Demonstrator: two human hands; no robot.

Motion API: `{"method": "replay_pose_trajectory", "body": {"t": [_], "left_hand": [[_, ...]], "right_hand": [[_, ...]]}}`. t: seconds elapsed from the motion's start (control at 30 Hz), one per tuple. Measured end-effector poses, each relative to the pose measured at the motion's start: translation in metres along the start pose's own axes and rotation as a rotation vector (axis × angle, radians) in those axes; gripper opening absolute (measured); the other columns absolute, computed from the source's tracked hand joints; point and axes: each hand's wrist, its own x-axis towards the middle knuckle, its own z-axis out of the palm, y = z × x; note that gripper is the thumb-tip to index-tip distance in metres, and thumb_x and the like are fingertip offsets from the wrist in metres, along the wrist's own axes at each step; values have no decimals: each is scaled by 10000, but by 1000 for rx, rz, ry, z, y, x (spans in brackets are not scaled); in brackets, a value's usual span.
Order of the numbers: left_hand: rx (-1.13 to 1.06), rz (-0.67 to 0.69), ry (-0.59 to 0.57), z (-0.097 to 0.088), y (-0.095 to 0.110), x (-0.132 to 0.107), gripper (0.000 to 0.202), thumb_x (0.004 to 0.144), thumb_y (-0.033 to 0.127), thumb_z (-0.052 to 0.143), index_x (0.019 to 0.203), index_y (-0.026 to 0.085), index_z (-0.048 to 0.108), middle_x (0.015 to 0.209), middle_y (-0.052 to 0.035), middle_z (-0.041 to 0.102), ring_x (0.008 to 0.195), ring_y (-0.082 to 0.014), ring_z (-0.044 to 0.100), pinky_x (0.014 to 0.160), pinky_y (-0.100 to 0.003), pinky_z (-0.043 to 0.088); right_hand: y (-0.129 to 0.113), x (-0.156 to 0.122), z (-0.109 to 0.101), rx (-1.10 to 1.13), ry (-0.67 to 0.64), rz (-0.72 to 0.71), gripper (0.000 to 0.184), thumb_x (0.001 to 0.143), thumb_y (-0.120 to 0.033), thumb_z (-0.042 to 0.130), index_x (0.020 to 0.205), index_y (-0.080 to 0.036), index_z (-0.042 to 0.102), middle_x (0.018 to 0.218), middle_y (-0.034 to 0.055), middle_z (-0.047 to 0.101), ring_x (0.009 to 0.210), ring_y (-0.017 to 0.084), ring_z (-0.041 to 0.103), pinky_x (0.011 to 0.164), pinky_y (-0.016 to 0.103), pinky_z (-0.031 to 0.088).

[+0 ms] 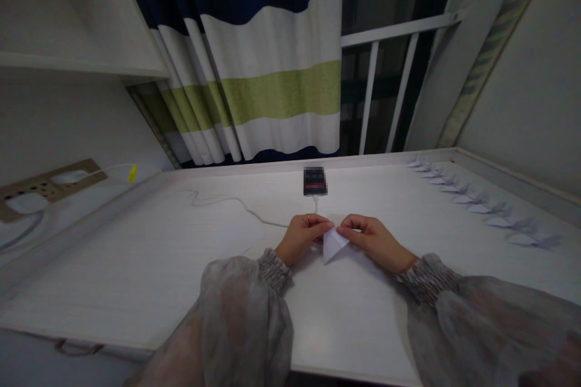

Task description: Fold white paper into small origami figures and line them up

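A small folded piece of white paper (334,243), pointed at its lower end, is held just above the white desk (158,266) in the middle of the view. My left hand (302,237) pinches its upper left edge, with a ring on one finger. My right hand (374,240) pinches its upper right edge. Both hands are closed on the paper, fingertips almost meeting at its top. Both arms wear loose grey sheer sleeves with gathered cuffs.
A phone (315,181) lies behind the hands, with a white cable (227,201) running left to a wall socket panel (49,186). Several folded paper figures (481,196) stand in a row along the desk's right side. Striped curtain (272,91) and window rail behind.
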Motion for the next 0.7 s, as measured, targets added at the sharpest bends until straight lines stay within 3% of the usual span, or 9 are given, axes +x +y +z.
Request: {"method": "replay_pose_trajectory", "body": {"t": [0.37,0.7], "left_hand": [[36,-56,-66,-1,-2,1,282,514,321,709,633,86,610,536,3,567,459,-71,486,481,-211,376],[-37,-48,-91,-4,-1,1,283,522,301,714,666,81,610,580,-9,590,505,-80,519,542,-231,410]], "right_hand": [[0,0,2,6,-37,-27,194,697,-325,509,628,-145,524,558,-36,444,503,71,359,476,212,272],[4,2,-1,78,36,36,186,658,-331,541,615,-150,553,504,-49,442,460,66,344,451,217,248]]}}
